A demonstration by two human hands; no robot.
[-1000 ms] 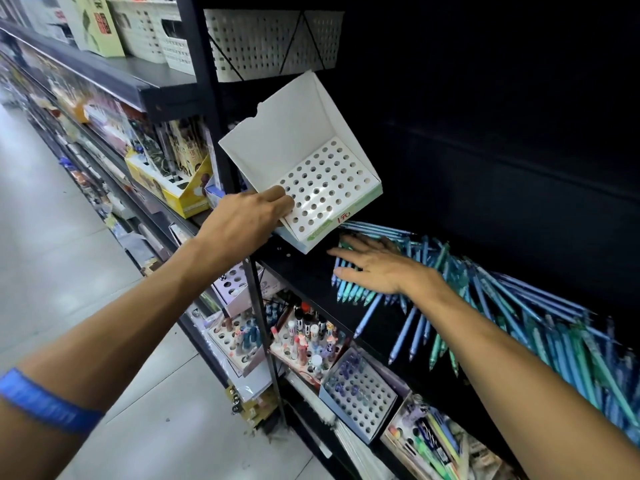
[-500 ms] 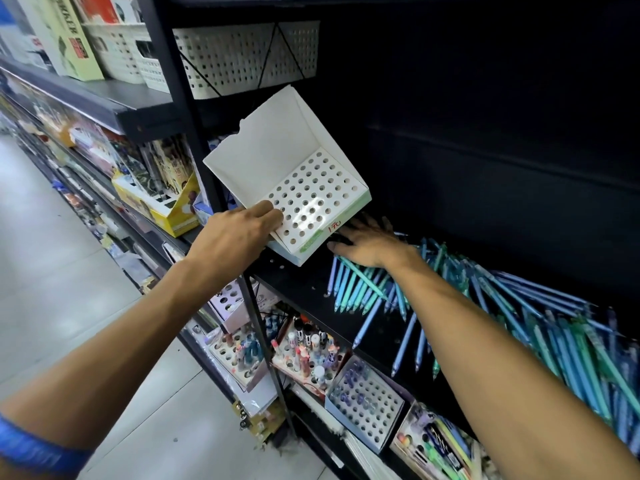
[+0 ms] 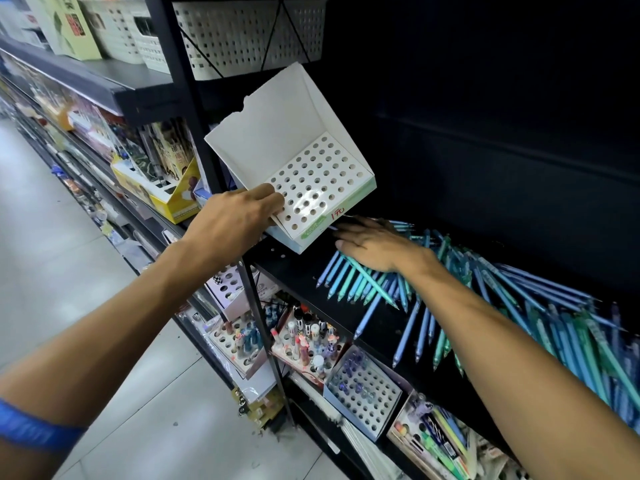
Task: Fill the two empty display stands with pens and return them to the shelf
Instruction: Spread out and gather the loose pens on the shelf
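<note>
The left hand is gripping the white stand by its near left corner, holding it tilted above the front edge of the dark shelf, every hole in its grid empty. The right hand is lying flat with fingers spread over the left end of the loose blue and green pens, which are sprawling along the shelf towards its right end. To do this well, I judge the right hand should be gathering only a few pens, all pointing one way, while the left is levelling the stand so the holes face up. The fingertips under the stand's front edge are hiding in shadow, the far pens are blurring together, and the second stand is not clearly showing.
</note>
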